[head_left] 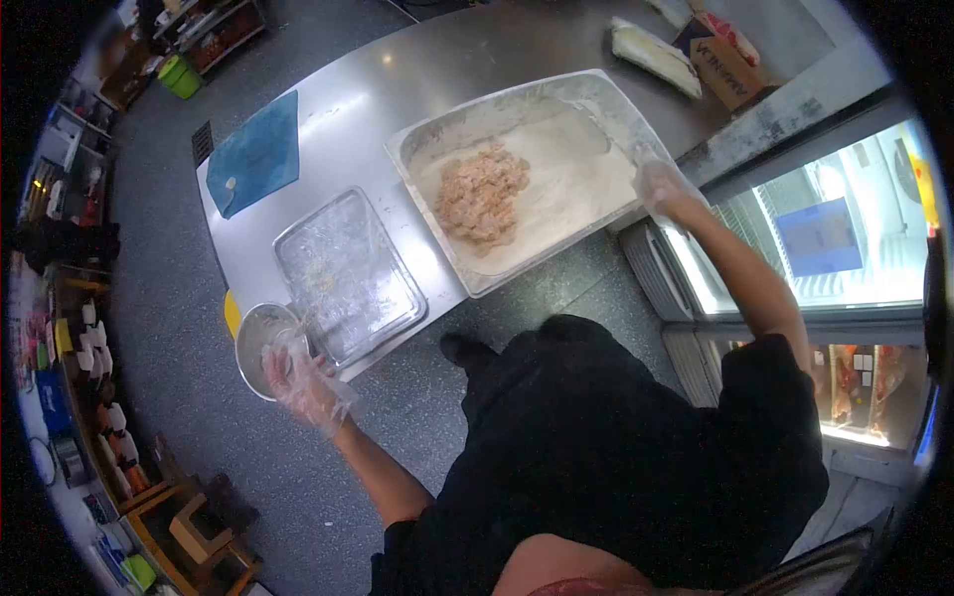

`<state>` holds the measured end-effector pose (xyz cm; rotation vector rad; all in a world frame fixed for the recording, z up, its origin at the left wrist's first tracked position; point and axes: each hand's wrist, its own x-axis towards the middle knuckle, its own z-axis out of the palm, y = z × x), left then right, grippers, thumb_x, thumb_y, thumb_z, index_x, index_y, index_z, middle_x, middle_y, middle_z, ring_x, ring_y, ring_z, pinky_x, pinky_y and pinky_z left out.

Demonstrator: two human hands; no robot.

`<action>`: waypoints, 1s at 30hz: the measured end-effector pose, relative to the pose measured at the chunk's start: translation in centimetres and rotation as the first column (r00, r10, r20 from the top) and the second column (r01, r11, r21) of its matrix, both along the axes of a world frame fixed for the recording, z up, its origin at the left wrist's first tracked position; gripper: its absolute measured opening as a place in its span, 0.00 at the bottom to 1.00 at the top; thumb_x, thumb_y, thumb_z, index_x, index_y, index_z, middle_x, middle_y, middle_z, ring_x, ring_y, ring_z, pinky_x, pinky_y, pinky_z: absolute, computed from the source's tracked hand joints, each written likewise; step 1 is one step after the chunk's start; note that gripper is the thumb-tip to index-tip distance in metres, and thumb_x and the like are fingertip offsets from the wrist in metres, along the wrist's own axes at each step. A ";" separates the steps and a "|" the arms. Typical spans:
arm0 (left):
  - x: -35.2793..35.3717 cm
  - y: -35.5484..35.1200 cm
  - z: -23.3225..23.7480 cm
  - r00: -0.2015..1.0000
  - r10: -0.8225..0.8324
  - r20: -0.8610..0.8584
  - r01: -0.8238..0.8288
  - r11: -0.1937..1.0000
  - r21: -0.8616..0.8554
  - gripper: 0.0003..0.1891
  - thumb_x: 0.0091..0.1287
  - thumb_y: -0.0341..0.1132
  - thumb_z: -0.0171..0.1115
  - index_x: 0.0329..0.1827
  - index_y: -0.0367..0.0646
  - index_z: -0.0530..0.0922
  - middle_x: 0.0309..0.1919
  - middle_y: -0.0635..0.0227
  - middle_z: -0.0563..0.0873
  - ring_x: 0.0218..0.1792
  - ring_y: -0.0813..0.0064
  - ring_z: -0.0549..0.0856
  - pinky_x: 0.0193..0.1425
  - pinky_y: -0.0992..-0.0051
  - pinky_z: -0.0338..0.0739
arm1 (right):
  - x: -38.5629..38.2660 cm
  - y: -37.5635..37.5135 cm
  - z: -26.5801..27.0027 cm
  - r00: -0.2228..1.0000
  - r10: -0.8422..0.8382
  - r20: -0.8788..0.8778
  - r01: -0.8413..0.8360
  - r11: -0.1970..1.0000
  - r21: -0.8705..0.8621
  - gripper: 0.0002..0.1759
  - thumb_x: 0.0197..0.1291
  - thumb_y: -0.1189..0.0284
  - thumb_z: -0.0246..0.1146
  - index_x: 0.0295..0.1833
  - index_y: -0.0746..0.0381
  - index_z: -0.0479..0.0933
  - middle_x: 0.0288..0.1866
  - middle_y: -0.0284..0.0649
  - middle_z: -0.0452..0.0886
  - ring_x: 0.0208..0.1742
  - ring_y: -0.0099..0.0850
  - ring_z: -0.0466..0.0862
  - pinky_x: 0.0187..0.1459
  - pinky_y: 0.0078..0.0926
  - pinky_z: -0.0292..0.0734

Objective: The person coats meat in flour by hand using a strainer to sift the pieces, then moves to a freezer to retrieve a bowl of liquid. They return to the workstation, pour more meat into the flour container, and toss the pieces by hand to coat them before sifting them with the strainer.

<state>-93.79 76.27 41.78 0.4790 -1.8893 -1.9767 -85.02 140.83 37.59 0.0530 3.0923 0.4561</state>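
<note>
My left hand [303,387], in a clear plastic glove, grips the near side of a round metal bowl [255,333]. The bowl sits at the table's corner, partly past the edge. On the far right corner of a large white tub [459,270], my right hand [664,189], gloved too, is closed over the rim. Pale flour-like powder [571,184] fills the tub. A heap of pinkish raw meat pieces [482,194] lies on the powder at the left side. Between bowl and tub is a shallow clear tray [348,273] dusted with white.
A blue sheet [253,154] lies at the steel table's [348,109] far left. A white bag [656,55] and a cardboard box [725,72] stand at the back right. A lit glass-door fridge [815,228] is close on my right. Stocked shelves [94,348] line the left.
</note>
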 end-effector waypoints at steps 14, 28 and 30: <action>18.1 13.3 2.5 0.993 0.121 0.010 -0.121 0.992 -0.046 0.27 0.64 0.33 0.65 0.65 0.38 0.66 0.60 0.50 0.74 0.29 0.71 0.87 0.19 0.82 0.80 | 6.3 1.4 5.1 0.949 -0.270 -0.164 0.105 0.761 -0.640 0.20 0.61 0.66 0.57 0.55 0.67 0.74 0.35 0.50 0.82 0.35 0.40 0.85 0.37 0.34 0.81; 37.4 23.2 0.5 0.957 0.159 0.243 -0.153 0.987 -0.042 0.34 0.68 0.60 0.50 0.63 0.37 0.67 0.53 0.55 0.78 0.28 0.66 0.84 0.23 0.75 0.79 | 32.8 10.7 -2.4 0.761 -0.274 0.588 0.264 -0.698 -0.666 0.29 0.52 0.70 0.68 0.61 0.61 0.70 0.35 0.32 0.77 0.15 0.11 0.68 0.12 0.07 0.61; 36.7 24.1 -0.7 0.930 0.142 0.340 -0.157 0.988 0.016 0.36 0.69 0.62 0.46 0.63 0.36 0.68 0.52 0.53 0.78 0.29 0.64 0.85 0.24 0.72 0.82 | 32.7 9.8 -6.2 0.701 -0.252 0.667 0.362 -0.680 -0.637 0.29 0.52 0.70 0.67 0.61 0.60 0.70 0.34 0.32 0.76 0.15 0.12 0.67 0.12 0.09 0.60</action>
